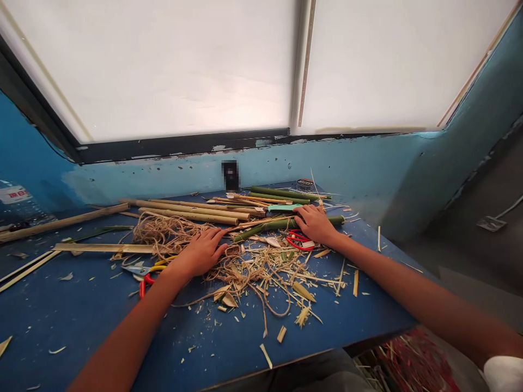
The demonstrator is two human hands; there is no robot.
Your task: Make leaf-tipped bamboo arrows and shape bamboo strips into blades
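Head view: the left hand (202, 251) lies palm down on tangled twine (163, 231), its fingers loosely parted and the thumb set apart, closed around nothing that can be made out; its fingertips reach the near ends of thin brown sticks (261, 222), perhaps to steady them; the right hand (316, 224) is bent over a green stalk (265, 227), beside a teal-handled tool (281, 208), but its fingers hide the contact, so whether it grips the stalk, the tool or only rests there I cannot tell.

The stalk lies at the middle of the tabletop (196, 337), slanting between the hands, probably where both can reach it; the twine sits left of it and spills forward in loops among pale shavings (302, 272); red handles (300, 239) lie just below the right hand, and a cutting tool (137, 269) lies by the left forearm, seemingly kept within reach.

Pale poles (192, 213) lie roughly side by side behind the twine, which likely keeps the long pieces together and out of the way; more green stalks (286, 193) lie near the wall (183, 179); a flat strip (104, 247) runs out from the twine to the left.
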